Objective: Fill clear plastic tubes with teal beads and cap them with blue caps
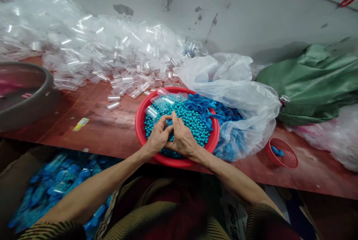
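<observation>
Both hands meet over a red basin [139, 122] filled with small turquoise beads [190, 118]. My left hand [159, 134] has its thumb and fingers curled in a pinch. Against it, my right hand [182, 135] is bent inward with one finger raised and the others closed. Whatever lies between the fingertips is hidden or too small to make out. Several clear plastic tubes [151, 112] lie on the beads at the basin's far left. Blue plastic caps [198, 102] are heaped at its far right.
A large pile of clear tubes [112, 49] covers the back left. A grey tub [33, 98] stands left. At right are a plastic bag [251, 98] with blue caps, a green sack [316, 83] and a small red basket [289, 159]. Filled blue-capped tubes [56, 180] lie below the table edge.
</observation>
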The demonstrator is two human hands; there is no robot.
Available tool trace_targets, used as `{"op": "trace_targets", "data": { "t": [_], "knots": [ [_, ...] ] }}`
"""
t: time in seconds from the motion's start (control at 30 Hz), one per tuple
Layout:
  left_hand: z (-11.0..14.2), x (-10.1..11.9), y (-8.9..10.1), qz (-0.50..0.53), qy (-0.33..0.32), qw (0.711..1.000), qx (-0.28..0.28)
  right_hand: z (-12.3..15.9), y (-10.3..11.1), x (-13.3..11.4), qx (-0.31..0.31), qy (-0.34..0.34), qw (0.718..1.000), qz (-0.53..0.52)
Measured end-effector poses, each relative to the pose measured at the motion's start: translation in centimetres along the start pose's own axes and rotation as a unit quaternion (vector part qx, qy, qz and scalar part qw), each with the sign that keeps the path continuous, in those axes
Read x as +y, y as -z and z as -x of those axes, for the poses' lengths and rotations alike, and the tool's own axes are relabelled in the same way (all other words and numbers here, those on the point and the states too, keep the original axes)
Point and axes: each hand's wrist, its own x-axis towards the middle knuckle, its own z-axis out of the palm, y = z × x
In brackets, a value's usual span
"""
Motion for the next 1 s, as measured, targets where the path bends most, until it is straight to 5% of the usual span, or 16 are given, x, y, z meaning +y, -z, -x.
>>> {"op": "trace_targets", "data": {
  "t": [0.2, 0.37, 0.57, 0.8, 0.9, 1.0],
  "knots": [
    [-0.1, 0.0, 0.1, 0.011, -0.02, 1.0, 0.015, -0.5, 0.6, 0.3, -0.014, 0.017, 0.997, -0.075],
    [0.0, 0.7, 0.1, 0.056, 0.004, 0.998, -0.041, 0.0, 2.4, 1.6, -0.055, 0.021, 0.984, -0.168],
    [0.4, 0.7, 0.2, 0.044, -0.026, 0.998, -0.02, 0.6, 1.9, 0.9, -0.002, 0.081, 0.996, -0.03],
    [1.4, 0.5, 0.3, -0.05, -0.026, 0.998, 0.014, 0.7, 0.9, -1.1, -0.037, 0.029, 0.998, 0.039],
    [2.5, 1.7, 1.7, -0.131, -0.026, 0.991, -0.013, 0.8, 1.4, -1.4, -0.07, 0.07, 0.995, -0.011],
    [4.7, 3.6, 5.5, -0.243, 0.002, 0.969, -0.041, 1.0, 2.3, -0.8, -0.083, 0.099, 0.991, -0.038]
  ]
}}
